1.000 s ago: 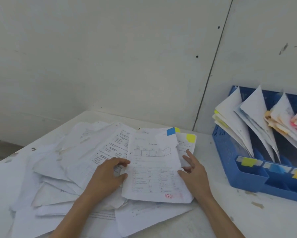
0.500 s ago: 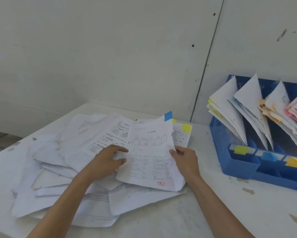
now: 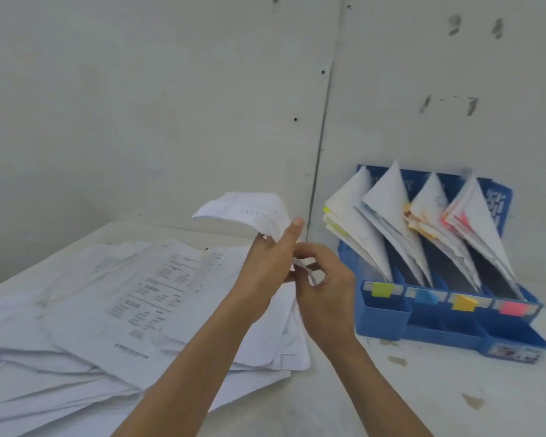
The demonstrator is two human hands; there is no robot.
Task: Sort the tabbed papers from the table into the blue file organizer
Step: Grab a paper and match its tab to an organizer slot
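White printed paper sheet curls above the worktop, gripped by the left hand and pinched by the right hand, near a blue plastic file organizer.

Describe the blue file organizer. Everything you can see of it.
The blue file organizer looks like moulded plastic, with four slanted slots, each holding leaning white sheets with coloured tabs at their edges. Its front rail carries a yellow label, a blue label, an orange label and a pink label, left to right. Low open trays run along the front. It stands upright on the white table, close to the wall; only the table and its sheets touch it.
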